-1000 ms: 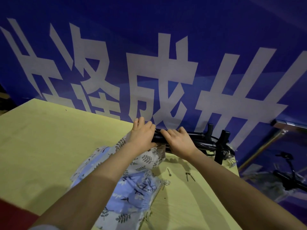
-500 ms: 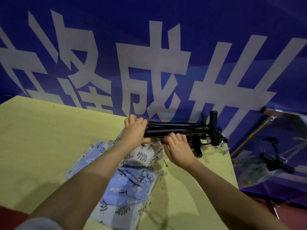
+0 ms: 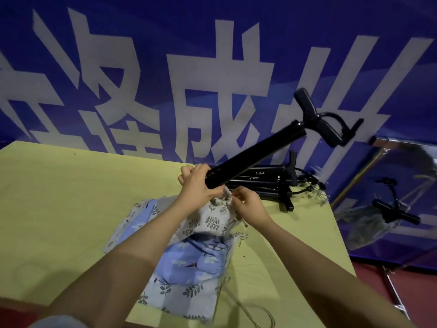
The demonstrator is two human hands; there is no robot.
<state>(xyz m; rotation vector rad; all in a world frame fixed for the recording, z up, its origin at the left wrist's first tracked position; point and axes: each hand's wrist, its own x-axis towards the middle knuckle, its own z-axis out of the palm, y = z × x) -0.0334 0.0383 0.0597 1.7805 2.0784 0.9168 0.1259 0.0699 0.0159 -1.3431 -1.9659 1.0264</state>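
Note:
My left hand [image 3: 197,184] grips the lower end of a black pump [image 3: 257,150] and holds it tilted, its T-handle and hose up at the right. Just below that end, my right hand [image 3: 247,205] pinches the top edge of a leaf-patterned cloth bag [image 3: 208,221]. The bag's mouth is raised toward the pump's base. The rest of the bag lies over other printed cloth on the yellow table [image 3: 59,197].
More black pumps [image 3: 267,185] lie stacked at the table's far right edge. A blue patterned cloth bag [image 3: 194,259] lies under my arms. A blue banner with white characters [image 3: 212,79] stands behind. Off the right edge, a reflective panel [image 3: 387,204].
My left hand has lifted one pump off the pile and tilted its handle end up to the right. My right hand has left the pump and taken hold of the bag's edge.

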